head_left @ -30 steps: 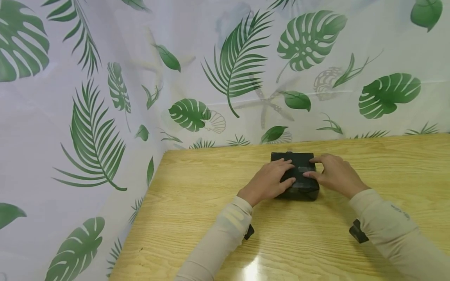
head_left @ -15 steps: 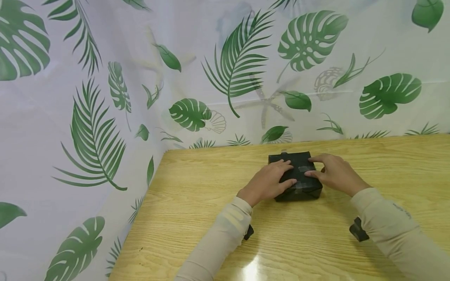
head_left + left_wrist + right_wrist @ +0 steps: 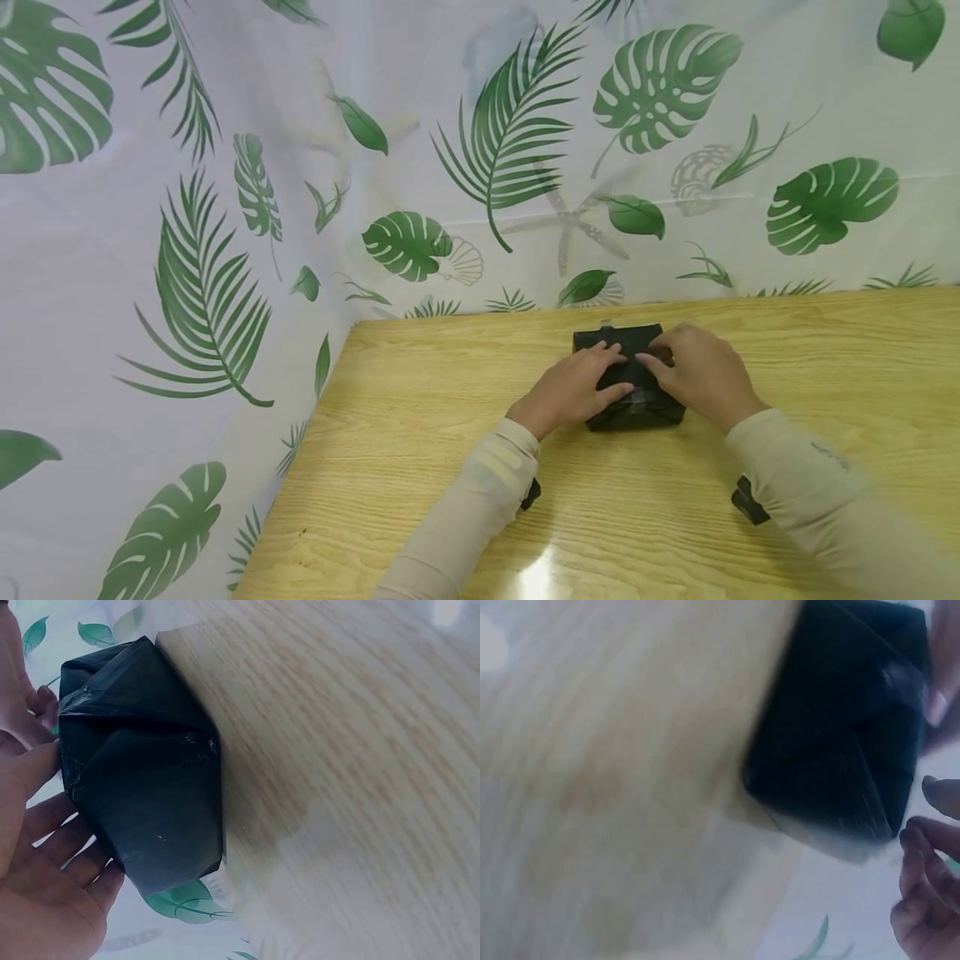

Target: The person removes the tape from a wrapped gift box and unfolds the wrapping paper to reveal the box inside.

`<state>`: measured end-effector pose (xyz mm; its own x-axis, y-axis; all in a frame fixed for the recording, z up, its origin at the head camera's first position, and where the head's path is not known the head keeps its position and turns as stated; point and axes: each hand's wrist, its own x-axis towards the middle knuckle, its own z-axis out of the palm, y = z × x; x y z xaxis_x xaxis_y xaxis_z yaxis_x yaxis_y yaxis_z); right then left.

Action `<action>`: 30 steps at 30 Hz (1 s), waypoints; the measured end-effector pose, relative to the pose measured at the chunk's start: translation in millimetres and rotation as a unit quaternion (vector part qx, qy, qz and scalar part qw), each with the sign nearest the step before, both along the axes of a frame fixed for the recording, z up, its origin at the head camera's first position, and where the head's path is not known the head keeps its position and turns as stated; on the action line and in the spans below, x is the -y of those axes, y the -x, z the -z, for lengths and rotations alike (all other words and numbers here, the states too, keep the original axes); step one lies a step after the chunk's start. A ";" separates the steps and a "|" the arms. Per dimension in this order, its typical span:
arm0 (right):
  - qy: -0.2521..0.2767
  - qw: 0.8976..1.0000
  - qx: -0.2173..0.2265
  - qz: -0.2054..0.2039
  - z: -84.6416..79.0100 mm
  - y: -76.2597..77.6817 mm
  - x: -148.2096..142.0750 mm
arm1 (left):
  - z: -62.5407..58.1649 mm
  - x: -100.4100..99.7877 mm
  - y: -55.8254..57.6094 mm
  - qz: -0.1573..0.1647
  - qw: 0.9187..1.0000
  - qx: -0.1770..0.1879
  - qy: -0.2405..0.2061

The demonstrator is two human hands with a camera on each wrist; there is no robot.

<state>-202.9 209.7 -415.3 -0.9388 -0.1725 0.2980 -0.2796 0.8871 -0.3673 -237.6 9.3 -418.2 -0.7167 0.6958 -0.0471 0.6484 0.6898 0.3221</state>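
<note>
A box wrapped in shiny black sheet (image 3: 637, 408) stands on the wooden table, with folded ends and bits of clear tape. A small tape tab (image 3: 606, 323) sticks out past its far edge. My left hand (image 3: 566, 387) rests on the left part of its top, fingers spread; the left wrist view shows those fingers (image 3: 64, 840) along the wrapped box (image 3: 150, 772). My right hand (image 3: 705, 371) touches the top at the right, thumb and forefinger a little apart. In the right wrist view, blurred, this hand's fingers (image 3: 926, 874) bend beside the box, nothing visible between them.
The wooden table (image 3: 420, 400) reaches back to a white leaf-print curtain (image 3: 420, 183), which also hangs along the left side. A black wrist strap part (image 3: 750, 500) shows under the right sleeve, another (image 3: 531, 493) by the left one.
The box turned slightly on the table between the first two frames. My right hand has since shifted left over its top, covering the tape patch there. The left hand has stayed in place.
</note>
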 end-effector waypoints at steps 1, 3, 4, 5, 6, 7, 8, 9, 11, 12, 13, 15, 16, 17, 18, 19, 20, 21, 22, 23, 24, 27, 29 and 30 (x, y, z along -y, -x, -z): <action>-0.004 1.000 0.000 0.007 2.2 -0.5 2.5 | 0.7 -0.1 0.0 0.001 1.000 0.001 -0.001; -0.010 1.000 0.003 0.021 5.8 -1.5 6.4 | 1.3 -0.5 -0.5 0.002 1.000 0.006 -0.002; -0.011 1.000 0.003 0.026 7.3 -1.9 7.9 | 1.6 -0.7 -0.8 0.002 1.000 0.008 -0.003; -0.012 0.999 0.001 0.031 8.9 -2.0 8.6 | 1.9 -0.9 -1.0 0.003 1.000 0.009 -0.003; -0.012 0.999 -0.001 0.034 9.8 -2.1 9.2 | 1.9 -1.1 -1.3 0.003 1.000 0.010 -0.003; -0.011 0.999 -0.002 0.036 10.4 -2.1 9.7 | 1.9 -1.3 -1.4 0.003 1.000 0.009 -0.002; -0.010 0.999 -0.004 0.036 10.8 -1.8 10.0 | 2.0 -1.5 -1.3 0.002 1.000 0.008 -0.002; -0.010 0.999 -0.007 0.036 10.9 -1.6 10.3 | 1.9 -1.5 -1.3 0.001 1.000 0.008 -0.002; -0.009 0.999 -0.009 0.034 10.5 -1.1 10.6 | 2.2 -1.5 -0.8 -0.001 1.000 0.007 -0.001; -0.008 0.999 -0.010 0.032 10.2 -0.8 10.5 | 2.0 -1.4 -0.7 -0.002 1.000 0.006 -0.001; -0.007 0.999 -0.010 0.031 9.7 -0.8 10.4 | 1.8 -1.3 -0.7 -0.003 1.000 0.006 -0.001; -0.006 1.000 -0.011 0.029 8.4 -1.1 10.0 | 1.6 -1.1 -0.7 -0.003 1.000 0.007 -0.001; -0.005 1.000 -0.011 0.029 7.7 -1.3 9.7 | 1.5 -1.0 -0.8 -0.003 1.000 0.006 0.000; -0.004 1.000 -0.011 0.028 7.1 -1.6 9.6 | 1.4 -0.9 -0.7 -0.003 1.000 0.005 0.001; -0.004 1.000 -0.010 0.028 6.8 -1.6 9.5 | 1.2 -0.6 -0.7 -0.003 1.000 0.004 0.003; -0.005 1.000 -0.009 0.026 6.4 -1.7 9.8 | 1.0 -0.4 -0.8 -0.003 1.000 0.004 0.003; -0.007 1.000 -0.009 0.025 6.3 -1.8 10.2 | 0.8 -0.3 -0.9 -0.003 1.000 0.003 0.004; -0.009 1.000 -0.009 0.023 6.5 -1.6 10.8 | 0.4 0.0 -1.0 -0.003 1.000 0.002 0.005; -0.012 1.000 -0.011 0.022 6.9 -1.7 11.4 | 0.3 0.0 -1.2 -0.002 1.000 0.002 0.004; -0.015 1.000 -0.013 0.021 7.6 -1.7 12.2 | 0.0 0.1 -1.4 -0.001 1.000 0.001 0.004; -0.017 1.000 -0.015 0.021 8.4 -1.7 12.9 | -0.3 0.1 -1.7 -0.001 1.000 0.001 0.003; -0.027 0.999 -0.029 0.023 11.1 -1.7 15.2 | -0.8 0.1 -2.2 0.000 1.000 -0.001 -0.001; -0.033 0.998 -0.039 0.022 12.6 -1.3 16.5 | -1.0 0.0 -2.4 0.000 1.000 -0.002 -0.001; -0.036 0.998 -0.044 0.022 13.2 -1.1 17.0 | -0.9 0.0 -2.3 0.000 1.000 -0.002 -0.001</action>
